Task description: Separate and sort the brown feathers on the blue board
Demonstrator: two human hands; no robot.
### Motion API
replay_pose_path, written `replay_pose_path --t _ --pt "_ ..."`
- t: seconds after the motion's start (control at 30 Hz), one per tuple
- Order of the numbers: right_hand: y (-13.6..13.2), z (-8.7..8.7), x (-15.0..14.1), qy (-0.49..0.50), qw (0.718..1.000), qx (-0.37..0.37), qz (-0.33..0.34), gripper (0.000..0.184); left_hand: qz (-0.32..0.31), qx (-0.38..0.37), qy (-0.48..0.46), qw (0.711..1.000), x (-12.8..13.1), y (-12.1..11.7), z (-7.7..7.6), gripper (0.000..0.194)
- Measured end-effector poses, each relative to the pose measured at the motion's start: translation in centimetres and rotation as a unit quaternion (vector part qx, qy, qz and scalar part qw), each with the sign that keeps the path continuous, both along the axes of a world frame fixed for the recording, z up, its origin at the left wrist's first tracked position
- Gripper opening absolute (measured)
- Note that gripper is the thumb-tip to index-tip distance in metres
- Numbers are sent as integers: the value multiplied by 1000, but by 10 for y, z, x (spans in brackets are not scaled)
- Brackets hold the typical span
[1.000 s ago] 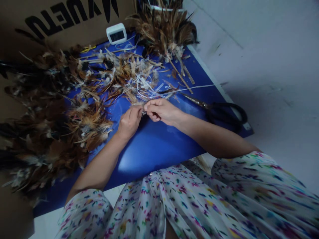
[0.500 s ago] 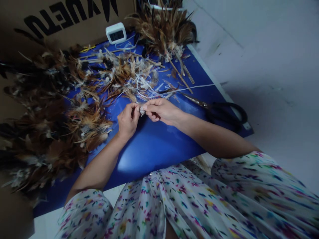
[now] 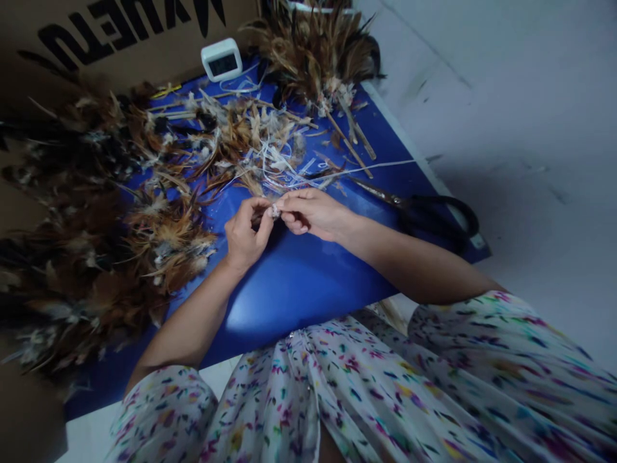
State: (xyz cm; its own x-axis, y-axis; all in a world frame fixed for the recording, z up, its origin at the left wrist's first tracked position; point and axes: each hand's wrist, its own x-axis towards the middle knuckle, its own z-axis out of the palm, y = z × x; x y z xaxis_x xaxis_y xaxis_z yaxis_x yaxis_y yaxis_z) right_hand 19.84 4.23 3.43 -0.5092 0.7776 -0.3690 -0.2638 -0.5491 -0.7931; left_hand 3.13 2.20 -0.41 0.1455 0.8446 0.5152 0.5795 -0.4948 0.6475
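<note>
A small feather bundle [image 3: 275,211] with a whitish, fluffy end sits between my two hands over the blue tabletop [image 3: 284,289]. My left hand [image 3: 247,233] pinches it between thumb and curled fingers, and dark feather shows inside the curl. From the other side, the thumb and forefinger of my right hand [image 3: 315,215] close on the pale end. Just beyond my fingertips lies a tangle of white plastic strips [image 3: 279,161]. Loose brown feathers [image 3: 241,132] are strewn behind it.
Feather piles [image 3: 168,241] cover the left side. Scissors [image 3: 424,209] with black handles lie at the right edge. Feathered sticks [image 3: 318,64] rest at the back right. A white digital clock [image 3: 222,60] stands before a cardboard box [image 3: 130,58].
The fingers of my left hand have shifted slightly around the bundle, showing more dark feather inside the curl. My right hand keeps its pinch. The whole view has moved a little.
</note>
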Motion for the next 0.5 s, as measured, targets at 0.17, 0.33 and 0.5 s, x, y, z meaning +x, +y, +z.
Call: replay_pose_path --t 0.17,0.33,0.5 --pt "0 -2 0 8 1000 2 2 18 -5 54 40 998 1 0 5 12" --pt "1 -3 0 10 1000 2 2 17 -10 102 77 992 0 1 7 11" --pt "0 -3 0 3 1000 4 -11 19 -17 89 100 991 -1 2 6 17"
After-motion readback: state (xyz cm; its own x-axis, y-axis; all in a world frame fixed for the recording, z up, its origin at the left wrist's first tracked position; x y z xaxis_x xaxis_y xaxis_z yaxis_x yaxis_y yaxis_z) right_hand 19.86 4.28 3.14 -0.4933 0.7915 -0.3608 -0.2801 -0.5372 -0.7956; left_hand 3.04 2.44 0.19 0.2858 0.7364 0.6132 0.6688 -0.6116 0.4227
